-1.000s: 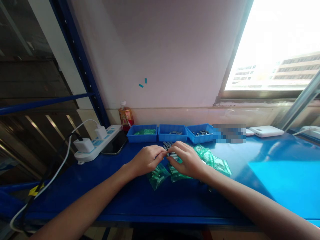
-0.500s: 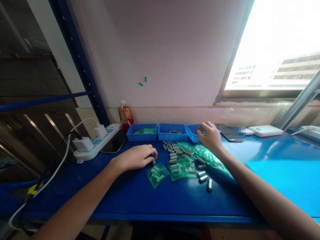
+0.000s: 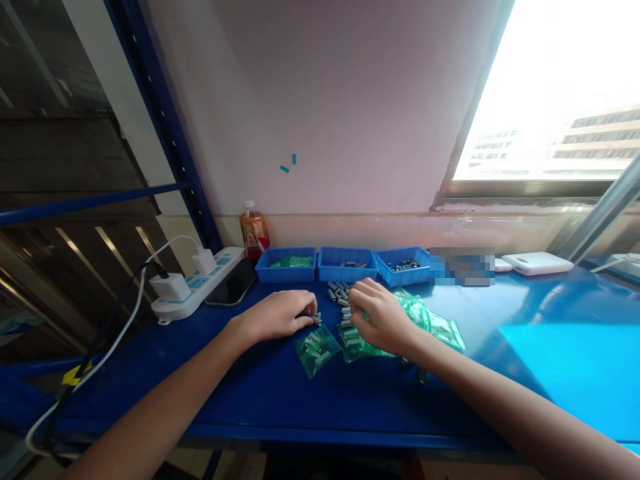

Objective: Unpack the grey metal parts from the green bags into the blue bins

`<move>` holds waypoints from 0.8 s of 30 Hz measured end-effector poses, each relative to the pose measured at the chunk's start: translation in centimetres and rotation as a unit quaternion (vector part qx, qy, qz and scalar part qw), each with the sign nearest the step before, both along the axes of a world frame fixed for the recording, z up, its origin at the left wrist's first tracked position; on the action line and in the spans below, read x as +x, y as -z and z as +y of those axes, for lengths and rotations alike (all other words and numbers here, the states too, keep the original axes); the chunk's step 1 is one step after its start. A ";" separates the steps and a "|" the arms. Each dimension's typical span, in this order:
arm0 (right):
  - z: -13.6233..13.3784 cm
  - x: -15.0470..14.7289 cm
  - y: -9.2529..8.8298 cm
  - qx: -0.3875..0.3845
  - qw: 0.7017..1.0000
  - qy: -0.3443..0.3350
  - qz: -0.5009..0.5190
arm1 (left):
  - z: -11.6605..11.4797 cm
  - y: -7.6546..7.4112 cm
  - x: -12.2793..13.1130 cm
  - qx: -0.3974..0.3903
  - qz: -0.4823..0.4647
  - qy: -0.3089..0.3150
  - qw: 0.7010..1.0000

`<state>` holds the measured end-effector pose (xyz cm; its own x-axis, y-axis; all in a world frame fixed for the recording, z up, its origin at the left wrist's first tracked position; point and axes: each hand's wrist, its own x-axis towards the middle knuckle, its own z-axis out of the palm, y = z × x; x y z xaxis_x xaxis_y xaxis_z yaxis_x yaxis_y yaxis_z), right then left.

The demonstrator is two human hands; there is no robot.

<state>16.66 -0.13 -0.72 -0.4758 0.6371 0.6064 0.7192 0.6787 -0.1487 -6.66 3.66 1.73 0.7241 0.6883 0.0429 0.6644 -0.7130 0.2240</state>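
My left hand [image 3: 283, 315] rests knuckles-up on the blue bench, fingers curled and pinching a small grey metal part [image 3: 317, 320] at its fingertips. My right hand [image 3: 379, 316] hovers over a pile of small grey metal parts [image 3: 341, 295] and green plastic bags [image 3: 430, 321], fingers bent and pinched together; what they hold is hidden. A filled green bag [image 3: 316, 348] lies just below my left fingertips.
Three blue trays stand at the back: left [image 3: 286, 266] with green bags, middle [image 3: 349, 265] and right [image 3: 403, 266] with grey parts. A bottle [image 3: 253, 231], a phone [image 3: 232, 289], a white power strip [image 3: 193, 287] with chargers sit left. White boxes [image 3: 537, 263] lie right.
My right hand went out to the right blue tray and came back over the pile of parts. My left hand stayed almost in place beside the green bag.
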 end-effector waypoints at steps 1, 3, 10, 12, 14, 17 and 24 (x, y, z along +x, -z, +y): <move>0.1 0.1 0.1 -0.008 1.000 0.001 0.000 | 0.0 0.0 0.0 -0.003 -0.004 -0.003 1.000; 0.4 0.3 0.2 -0.018 1.000 0.002 0.001 | 0.0 -0.1 0.1 -0.011 -0.007 -0.003 1.000; 0.3 0.0 0.6 -0.027 0.999 -0.006 -0.016 | -0.2 -0.3 0.4 -0.010 -0.002 0.021 1.000; 0.3 -0.1 0.7 -0.034 0.999 -0.011 -0.023 | -0.3 -0.3 0.5 -0.002 -0.007 0.031 0.999; 0.2 -0.2 0.7 -0.041 0.998 -0.021 -0.032 | -0.3 -0.2 0.5 -0.002 -0.015 0.036 0.999; 0.1 -0.2 0.6 -0.049 0.997 -0.035 -0.046 | -0.3 0.0 0.6 -0.003 -0.029 0.045 0.999; -0.2 -0.3 0.4 -0.054 0.997 -0.039 -0.045 | -1.0 -0.4 1.3 0.000 -0.111 0.048 0.993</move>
